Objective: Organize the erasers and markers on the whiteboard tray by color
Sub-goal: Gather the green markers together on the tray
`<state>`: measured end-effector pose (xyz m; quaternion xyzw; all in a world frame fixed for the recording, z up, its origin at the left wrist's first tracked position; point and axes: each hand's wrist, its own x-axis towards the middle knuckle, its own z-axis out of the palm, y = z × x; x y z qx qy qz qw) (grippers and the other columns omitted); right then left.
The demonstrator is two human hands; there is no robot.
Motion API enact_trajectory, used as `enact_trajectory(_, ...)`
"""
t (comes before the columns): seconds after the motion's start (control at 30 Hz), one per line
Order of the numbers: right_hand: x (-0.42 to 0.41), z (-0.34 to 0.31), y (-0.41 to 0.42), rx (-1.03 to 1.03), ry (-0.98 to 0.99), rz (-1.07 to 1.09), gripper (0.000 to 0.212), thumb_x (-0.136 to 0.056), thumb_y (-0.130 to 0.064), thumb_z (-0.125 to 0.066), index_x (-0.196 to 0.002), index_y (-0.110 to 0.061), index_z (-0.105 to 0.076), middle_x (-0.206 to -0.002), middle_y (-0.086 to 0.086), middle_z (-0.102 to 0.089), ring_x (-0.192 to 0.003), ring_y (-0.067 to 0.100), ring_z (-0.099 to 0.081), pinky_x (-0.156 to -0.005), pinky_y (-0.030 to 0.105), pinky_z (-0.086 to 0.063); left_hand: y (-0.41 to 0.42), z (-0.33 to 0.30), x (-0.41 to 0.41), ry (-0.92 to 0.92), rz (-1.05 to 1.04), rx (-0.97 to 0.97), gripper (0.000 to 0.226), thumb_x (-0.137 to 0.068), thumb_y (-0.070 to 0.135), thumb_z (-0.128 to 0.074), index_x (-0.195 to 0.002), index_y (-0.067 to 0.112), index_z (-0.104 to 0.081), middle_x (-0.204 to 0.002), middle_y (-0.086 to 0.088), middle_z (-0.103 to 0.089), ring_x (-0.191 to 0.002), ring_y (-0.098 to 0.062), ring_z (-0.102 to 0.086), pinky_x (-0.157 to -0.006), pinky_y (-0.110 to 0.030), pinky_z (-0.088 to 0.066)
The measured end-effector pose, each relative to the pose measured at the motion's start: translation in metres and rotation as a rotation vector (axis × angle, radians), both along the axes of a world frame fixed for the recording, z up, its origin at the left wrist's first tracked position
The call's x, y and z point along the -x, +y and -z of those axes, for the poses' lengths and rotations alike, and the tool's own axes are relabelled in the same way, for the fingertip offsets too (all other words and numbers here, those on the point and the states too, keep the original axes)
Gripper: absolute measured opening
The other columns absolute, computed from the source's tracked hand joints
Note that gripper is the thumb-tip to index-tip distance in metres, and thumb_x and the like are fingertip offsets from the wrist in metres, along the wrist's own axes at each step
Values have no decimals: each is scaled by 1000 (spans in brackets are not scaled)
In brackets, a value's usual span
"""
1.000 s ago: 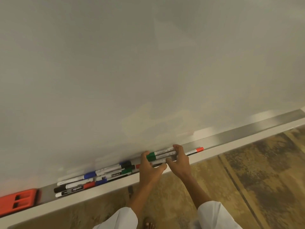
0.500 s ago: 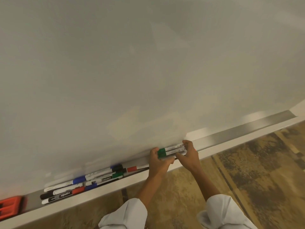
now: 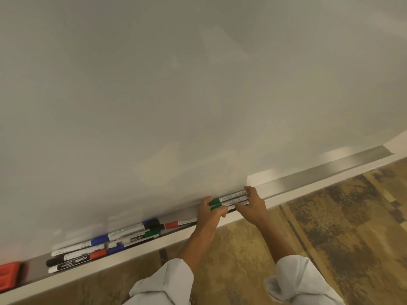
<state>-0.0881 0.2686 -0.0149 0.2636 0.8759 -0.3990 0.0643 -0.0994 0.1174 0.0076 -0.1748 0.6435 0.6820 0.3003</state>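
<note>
1. The whiteboard [image 3: 176, 84] fills most of the view, and its tray [image 3: 330, 170] runs from 8 o'clock up to 2 o'clock, bare at the right end.
2. The loose pile [image 3: 105, 245] of blue, black, red and green markers lies at 8 o'clock; a red eraser [image 3: 11, 275] is cut off at the left edge.
3. Since a second ago the green markers [image 3: 229, 200] have slid rightward along the tray, away from the pile, so a green group is probably forming.
4. The left hand [image 3: 209, 216] and right hand [image 3: 253, 205] have their fingers closed on the bundle's two ends.
5. One red marker [image 3: 176, 224] now lies alone behind them; the bundle's count is blurred.
</note>
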Motion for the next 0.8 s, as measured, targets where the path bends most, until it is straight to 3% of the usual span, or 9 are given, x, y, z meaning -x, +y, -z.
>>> enact_trajectory(0.1,-7,-3,8,-21,52,57,63,-83,-21,-69,-136,-13,-37,-129,10,-58,-100,22,-60,-75,24,-45,-3,-2,-8,21,-15,52,64,-66,6,-69,-126,7,-49,-113,-4,-62,-100,-16,-59,-78,-23,-50)
enact_trajectory(0.17,-14,-3,16,-58,56,126,62,-83,-22,-70,-135,-12,-39,-129,12,-58,-107,28,-60,-78,29,-46,-3,0,-16,34,-63,106,52,-74,5,-69,-123,9,-52,-117,-1,-60,-108,-14,-56,-80,-21,-47)
enact_trajectory(0.27,-20,2,29,-93,24,171,64,-80,-19,-72,-135,-11,-38,-135,12,-54,-117,31,-55,-89,37,-48,2,4,-32,18,-79,145,55,-74,12,-72,-124,15,-52,-126,-3,-58,-118,-19,-55,-92,-29,-48)
enact_trajectory(0.5,-14,2,34,-231,-93,45,67,-76,-13,-70,-134,-13,-37,-131,14,-56,-119,32,-50,-94,39,-47,23,5,-41,-15,45,168,64,-73,19,-74,-131,18,-47,-136,-1,-52,-127,-17,-50,-85,-24,-46)
enact_trajectory(0.8,-13,11,36,-300,-125,34,65,-74,-22,-74,-131,-16,-42,-120,14,-61,-113,32,-55,-85,39,-53,31,5,-38,5,157,254,77,-71,32,-78,-138,23,-40,-142,-2,-47,-127,-19,-48,-91,-26,-46)
